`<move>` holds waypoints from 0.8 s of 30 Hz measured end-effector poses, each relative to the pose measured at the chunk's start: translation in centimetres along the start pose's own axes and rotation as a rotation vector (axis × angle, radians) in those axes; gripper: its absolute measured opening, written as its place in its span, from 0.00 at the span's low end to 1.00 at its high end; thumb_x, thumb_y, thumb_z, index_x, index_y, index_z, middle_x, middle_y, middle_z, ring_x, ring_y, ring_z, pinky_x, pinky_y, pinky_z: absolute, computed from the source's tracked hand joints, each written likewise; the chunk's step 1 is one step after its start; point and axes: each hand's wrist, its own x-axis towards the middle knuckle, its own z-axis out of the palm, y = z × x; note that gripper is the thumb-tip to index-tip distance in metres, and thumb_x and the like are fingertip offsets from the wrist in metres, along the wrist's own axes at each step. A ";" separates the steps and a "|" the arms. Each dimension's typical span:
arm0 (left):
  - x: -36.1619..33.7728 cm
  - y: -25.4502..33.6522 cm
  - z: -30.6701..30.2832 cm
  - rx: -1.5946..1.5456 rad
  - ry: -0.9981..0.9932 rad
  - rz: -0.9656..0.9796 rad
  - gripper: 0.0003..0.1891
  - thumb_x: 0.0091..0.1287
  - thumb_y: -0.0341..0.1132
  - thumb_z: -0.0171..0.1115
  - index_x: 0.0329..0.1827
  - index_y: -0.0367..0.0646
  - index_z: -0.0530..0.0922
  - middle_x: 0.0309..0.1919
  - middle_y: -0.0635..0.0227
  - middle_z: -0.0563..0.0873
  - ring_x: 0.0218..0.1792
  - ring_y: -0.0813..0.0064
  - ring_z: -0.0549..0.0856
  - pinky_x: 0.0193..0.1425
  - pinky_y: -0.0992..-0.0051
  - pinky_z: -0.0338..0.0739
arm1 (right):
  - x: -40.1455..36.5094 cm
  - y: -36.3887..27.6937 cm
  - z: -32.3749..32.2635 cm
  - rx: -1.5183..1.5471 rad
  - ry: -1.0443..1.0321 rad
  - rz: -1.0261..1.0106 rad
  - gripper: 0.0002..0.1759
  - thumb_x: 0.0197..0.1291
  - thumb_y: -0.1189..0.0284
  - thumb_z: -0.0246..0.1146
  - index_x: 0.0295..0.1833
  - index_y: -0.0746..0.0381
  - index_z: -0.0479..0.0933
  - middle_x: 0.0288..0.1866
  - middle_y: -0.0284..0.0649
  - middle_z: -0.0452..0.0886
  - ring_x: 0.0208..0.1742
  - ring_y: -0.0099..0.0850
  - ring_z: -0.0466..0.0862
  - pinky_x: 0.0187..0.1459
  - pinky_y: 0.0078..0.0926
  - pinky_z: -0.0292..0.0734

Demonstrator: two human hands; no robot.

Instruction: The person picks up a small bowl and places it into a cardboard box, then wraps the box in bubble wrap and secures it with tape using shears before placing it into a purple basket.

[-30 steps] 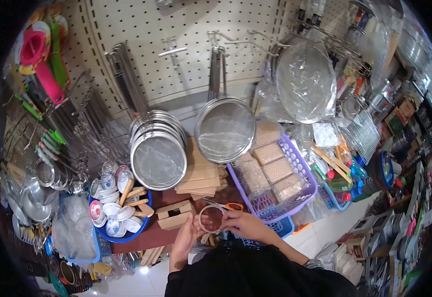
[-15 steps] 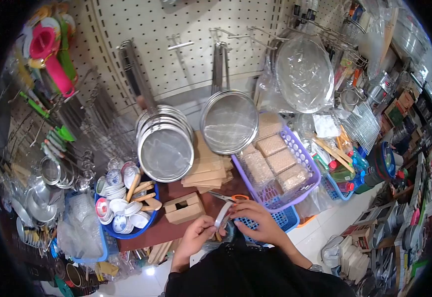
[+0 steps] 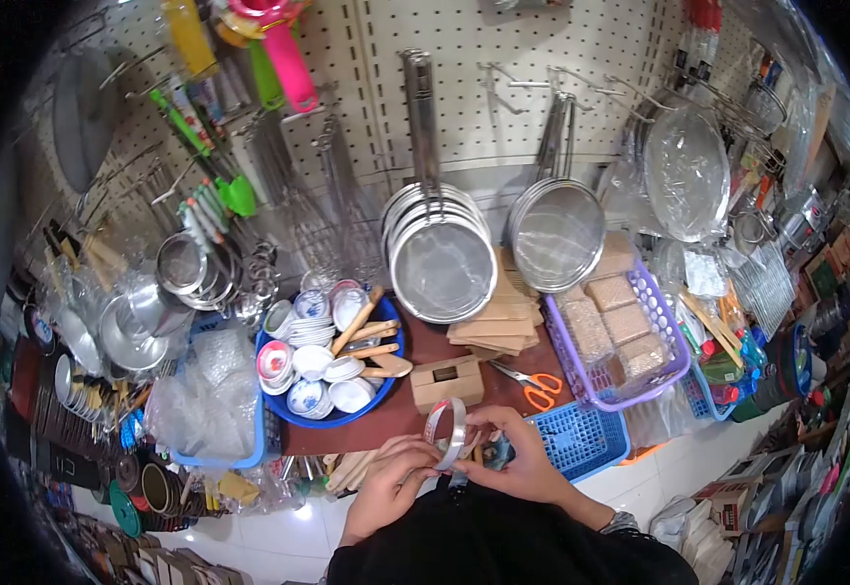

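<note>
Shop display: a pegboard wall (image 3: 503, 39) hung with steel strainers (image 3: 442, 255) above a brown shelf (image 3: 398, 414). Just below the small cardboard box (image 3: 446, 382) we see a roll of clear tape (image 3: 447, 434), held on edge between both hands. The left hand (image 3: 391, 486) grips its lower rim with curled fingers, and the right hand (image 3: 520, 460) closes on its other side. Orange-handled scissors (image 3: 534, 386) lie just right of the box, a blue bowl (image 3: 386, 395) of ceramic dishes sits just to its left, and a purple basket (image 3: 676, 343) stands farther right.
</note>
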 end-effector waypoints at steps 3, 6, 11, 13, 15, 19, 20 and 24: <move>-1.7 -0.4 -1.9 0.097 0.031 0.058 0.06 0.59 0.22 0.62 0.38 0.40 0.80 0.40 0.64 0.86 0.48 0.63 0.84 0.64 0.59 0.68 | 1.0 -0.2 2.0 -0.002 -0.048 -0.066 0.25 0.51 0.76 0.74 0.55 0.64 0.73 0.46 0.38 0.78 0.43 0.24 0.80 0.43 0.21 0.74; -3.3 -0.3 -3.3 0.163 0.088 0.054 0.06 0.59 0.22 0.62 0.37 0.41 0.80 0.39 0.66 0.86 0.49 0.66 0.84 0.65 0.58 0.66 | 1.7 -0.6 3.9 -0.020 -0.071 -0.113 0.21 0.52 0.76 0.73 0.52 0.64 0.77 0.43 0.39 0.80 0.42 0.26 0.82 0.43 0.23 0.78; -5.8 0.0 -5.4 0.269 0.171 0.039 0.07 0.59 0.22 0.62 0.38 0.42 0.81 0.39 0.67 0.87 0.49 0.67 0.84 0.65 0.59 0.66 | 3.2 -1.5 6.5 -0.119 -0.123 -0.226 0.18 0.49 0.76 0.73 0.48 0.64 0.80 0.39 0.40 0.84 0.37 0.32 0.84 0.39 0.26 0.78; -6.8 -0.1 -5.9 0.285 0.207 0.025 0.06 0.59 0.22 0.61 0.38 0.42 0.81 0.39 0.67 0.87 0.48 0.67 0.84 0.65 0.59 0.66 | 3.8 -1.7 7.5 -0.145 -0.142 -0.301 0.17 0.49 0.76 0.74 0.46 0.64 0.81 0.38 0.40 0.84 0.37 0.33 0.84 0.38 0.26 0.78; -7.6 -0.1 -6.4 0.303 0.244 0.015 0.06 0.59 0.23 0.62 0.38 0.42 0.81 0.39 0.67 0.86 0.48 0.67 0.84 0.65 0.59 0.66 | 4.5 -1.5 8.5 -0.170 -0.151 -0.420 0.16 0.49 0.77 0.74 0.45 0.65 0.82 0.38 0.41 0.85 0.37 0.33 0.84 0.37 0.26 0.79; -9.0 0.0 -7.1 0.333 0.316 -0.004 0.05 0.59 0.23 0.62 0.37 0.42 0.81 0.38 0.67 0.86 0.47 0.67 0.84 0.65 0.60 0.66 | 5.1 -1.5 10.3 -0.228 -0.148 -0.530 0.11 0.48 0.75 0.73 0.39 0.62 0.83 0.35 0.36 0.85 0.36 0.31 0.84 0.35 0.27 0.78; -9.3 0.0 -7.3 0.338 0.334 -0.009 0.05 0.59 0.24 0.62 0.37 0.42 0.80 0.37 0.67 0.86 0.46 0.67 0.84 0.65 0.60 0.66 | 5.3 -1.5 10.6 -0.254 -0.153 -0.574 0.10 0.47 0.75 0.73 0.38 0.62 0.84 0.35 0.35 0.85 0.35 0.30 0.84 0.35 0.27 0.77; -10.2 0.4 -7.6 0.354 0.412 -0.044 0.04 0.59 0.24 0.63 0.35 0.42 0.80 0.37 0.67 0.86 0.45 0.67 0.84 0.64 0.60 0.67 | 5.8 -1.7 12.0 -0.367 -0.146 -0.710 0.10 0.47 0.74 0.73 0.37 0.61 0.83 0.34 0.34 0.84 0.34 0.30 0.83 0.34 0.28 0.77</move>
